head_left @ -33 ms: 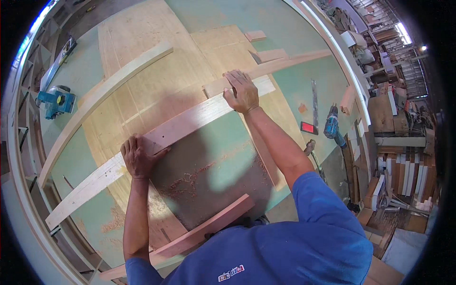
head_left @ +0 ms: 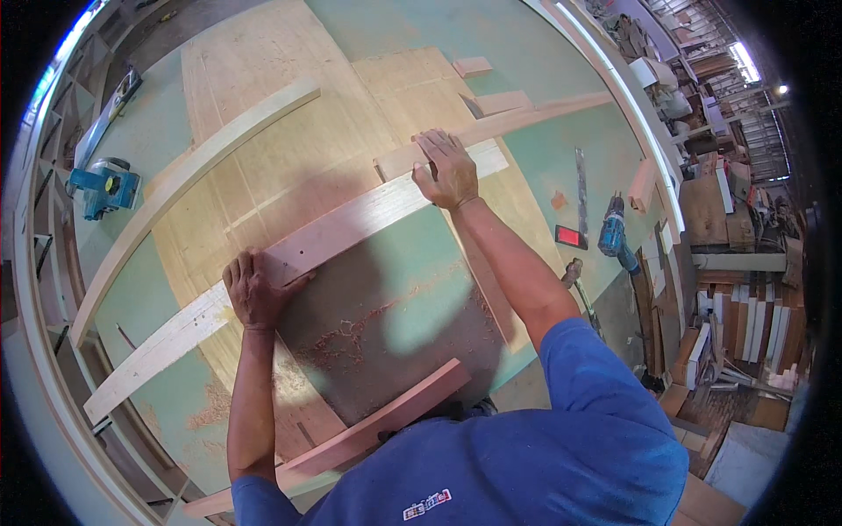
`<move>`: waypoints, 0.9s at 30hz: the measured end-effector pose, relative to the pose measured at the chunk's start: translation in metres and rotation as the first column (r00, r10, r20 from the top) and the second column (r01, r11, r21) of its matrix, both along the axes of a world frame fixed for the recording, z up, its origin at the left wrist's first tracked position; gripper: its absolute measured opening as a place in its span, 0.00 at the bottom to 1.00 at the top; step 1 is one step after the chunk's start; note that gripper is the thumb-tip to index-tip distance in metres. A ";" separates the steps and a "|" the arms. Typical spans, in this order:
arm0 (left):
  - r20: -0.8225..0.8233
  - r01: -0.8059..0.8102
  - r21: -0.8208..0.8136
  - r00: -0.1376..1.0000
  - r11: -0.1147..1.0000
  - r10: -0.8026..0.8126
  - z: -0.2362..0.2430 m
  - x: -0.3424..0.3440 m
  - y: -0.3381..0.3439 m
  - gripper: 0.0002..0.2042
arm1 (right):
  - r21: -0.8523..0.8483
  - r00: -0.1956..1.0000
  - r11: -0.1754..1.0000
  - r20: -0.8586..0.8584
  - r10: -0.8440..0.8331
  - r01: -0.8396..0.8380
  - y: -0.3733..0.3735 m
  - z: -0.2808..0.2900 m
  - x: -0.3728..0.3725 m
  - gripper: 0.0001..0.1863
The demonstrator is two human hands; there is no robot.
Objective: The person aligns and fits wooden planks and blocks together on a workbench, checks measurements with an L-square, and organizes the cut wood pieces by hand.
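Near edge: a reddish-brown, curved wooden piece (head_left: 386,421) lies close against the worker's body, perhaps parked there to leave the middle free.
Shavings: reddish wood curls (head_left: 351,333) litter the pale-green tabletop (head_left: 412,320) between the arms.
Left hand: the bare left hand (head_left: 254,291) grips the board, fingers over its far edge and thumb along the near side, seemingly to steady it.
Board: the long, pale, flat wooden board (head_left: 351,224) runs diagonally under both hands, its left end near the table edge; the wide hand spacing probably keeps it from swinging.
Right hand: the bare right hand (head_left: 449,173) lies near the board's right end, fingers reaching onto the brown, tapering wooden piece (head_left: 535,114) behind, perhaps keeping both together; how firmly it presses, I cannot tell.
Right side: a blue-and-black cordless drill (head_left: 612,226) lies apart from the board, seemingly within reach.
Far left: a blue power planer (head_left: 105,189) sits beyond the pale, curved wooden strip (head_left: 189,167), clear of both arms.
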State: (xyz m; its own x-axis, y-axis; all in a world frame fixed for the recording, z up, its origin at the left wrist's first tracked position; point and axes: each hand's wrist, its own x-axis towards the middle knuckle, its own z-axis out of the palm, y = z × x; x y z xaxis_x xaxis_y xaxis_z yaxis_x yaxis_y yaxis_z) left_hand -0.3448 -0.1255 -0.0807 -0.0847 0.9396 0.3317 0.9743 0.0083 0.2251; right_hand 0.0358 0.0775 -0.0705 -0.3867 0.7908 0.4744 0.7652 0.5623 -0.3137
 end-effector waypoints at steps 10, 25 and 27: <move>-0.012 0.001 -0.001 1.000 1.000 -0.001 -0.001 -0.005 0.008 0.49 | -0.028 1.000 1.000 0.003 -0.013 0.014 0.008 -0.001 -0.005 0.30; -0.038 0.022 0.039 0.999 0.999 -0.020 -0.003 -0.011 0.018 0.47 | -0.015 1.000 1.000 -0.006 -0.006 0.006 0.018 0.002 -0.010 0.28; -0.039 0.019 0.047 0.999 0.999 -0.017 -0.002 -0.012 0.020 0.47 | -0.011 1.000 1.000 -0.005 -0.004 0.004 0.020 0.002 -0.013 0.28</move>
